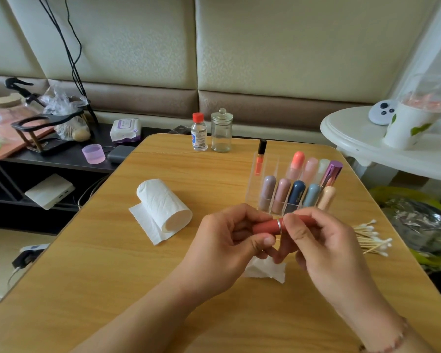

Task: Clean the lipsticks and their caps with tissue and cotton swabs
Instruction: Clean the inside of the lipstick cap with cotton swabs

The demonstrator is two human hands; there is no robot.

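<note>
A coral-red lipstick (266, 226) with a silver ring lies level between both hands above the wooden table (112, 250). My left hand (224, 248) grips its left end and my right hand (323, 248) pinches its right end at the ring. A crumpled tissue (267, 271) lies on the table under the hands. A tissue roll (163, 206) lies to the left. Cotton swabs (373, 238) are heaped to the right. A clear organiser (262, 184) behind the hands holds several coloured lipsticks (297, 194).
A small red-capped bottle (198, 132) and a lidded glass jar (222, 131) stand at the table's far edge. A white side table (354, 138) is at the right, a dark shelf (61, 159) with clutter at the left.
</note>
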